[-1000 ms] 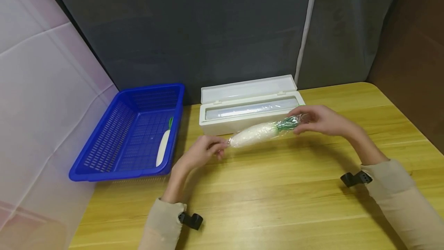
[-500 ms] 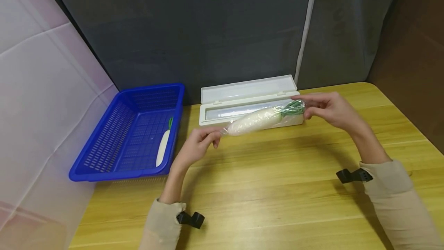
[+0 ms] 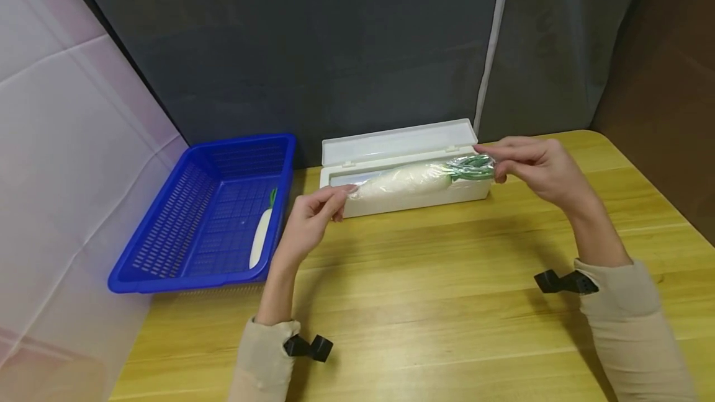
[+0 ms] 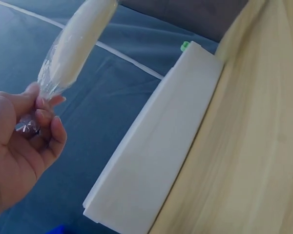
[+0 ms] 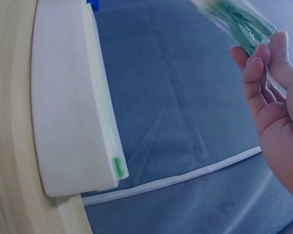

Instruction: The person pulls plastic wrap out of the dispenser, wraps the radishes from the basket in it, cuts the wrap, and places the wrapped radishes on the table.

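Note:
A white radish (image 3: 404, 180) with green tops, wrapped in clear plastic film, is held up between both hands. My left hand (image 3: 307, 219) pinches the twisted film at the radish's pointed end; the left wrist view shows the gathered film (image 4: 45, 87) between thumb and fingers. At the leafy end, my right hand (image 3: 550, 169) pinches the film by the green tops (image 5: 241, 24). Behind and below the radish stands a long white cling film box (image 3: 413, 200), its lid (image 3: 396, 142) raised, its inside partly hidden by the radish.
To the left stands a blue plastic basket (image 3: 198, 281) with one unwrapped white radish (image 3: 260, 239) lying along its right side. The wooden table (image 3: 436, 321) meets a dark grey curtain (image 3: 307, 48) at the back and a pale sheet (image 3: 67, 160) at the left.
Both hands have lifted the wrapped radish upward and away from me, so it now overlaps the box. The hands have spread slightly apart, drawing the film ends out.

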`<move>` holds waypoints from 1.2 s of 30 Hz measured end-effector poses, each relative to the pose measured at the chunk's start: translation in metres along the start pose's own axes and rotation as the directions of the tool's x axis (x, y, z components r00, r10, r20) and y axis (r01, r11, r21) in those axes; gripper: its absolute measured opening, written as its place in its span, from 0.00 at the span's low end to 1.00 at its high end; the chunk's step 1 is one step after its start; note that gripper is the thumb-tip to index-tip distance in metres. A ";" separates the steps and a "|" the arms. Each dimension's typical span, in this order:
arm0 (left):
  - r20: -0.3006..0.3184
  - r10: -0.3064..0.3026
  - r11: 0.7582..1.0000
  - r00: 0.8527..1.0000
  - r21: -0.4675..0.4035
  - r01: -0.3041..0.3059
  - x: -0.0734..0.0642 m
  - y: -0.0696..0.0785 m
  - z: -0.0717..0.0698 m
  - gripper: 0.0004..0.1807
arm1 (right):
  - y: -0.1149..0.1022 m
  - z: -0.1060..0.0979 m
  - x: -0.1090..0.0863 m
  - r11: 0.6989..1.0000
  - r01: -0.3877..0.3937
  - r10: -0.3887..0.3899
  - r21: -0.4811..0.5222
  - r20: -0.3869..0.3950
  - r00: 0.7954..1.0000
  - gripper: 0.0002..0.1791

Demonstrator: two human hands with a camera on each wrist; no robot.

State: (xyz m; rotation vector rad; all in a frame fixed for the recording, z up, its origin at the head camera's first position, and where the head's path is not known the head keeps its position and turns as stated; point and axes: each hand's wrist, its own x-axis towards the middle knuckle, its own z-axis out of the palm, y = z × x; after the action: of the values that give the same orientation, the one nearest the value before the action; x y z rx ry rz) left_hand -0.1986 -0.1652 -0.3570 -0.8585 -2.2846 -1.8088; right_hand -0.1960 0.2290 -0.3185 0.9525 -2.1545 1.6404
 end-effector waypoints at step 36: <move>-0.359 0.066 0.997 0.931 -0.022 -0.079 0.000 0.009 0.003 0.05 | -0.037 0.007 -0.005 0.992 -0.113 0.078 -0.063 -0.405 0.911 0.05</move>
State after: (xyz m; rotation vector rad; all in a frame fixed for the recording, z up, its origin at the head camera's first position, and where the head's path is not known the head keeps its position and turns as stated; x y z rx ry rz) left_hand -0.1940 -0.1613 -0.3503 -0.5512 -1.9731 -1.8043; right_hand -0.1668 0.2185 -0.2958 0.4384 -1.9895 1.6040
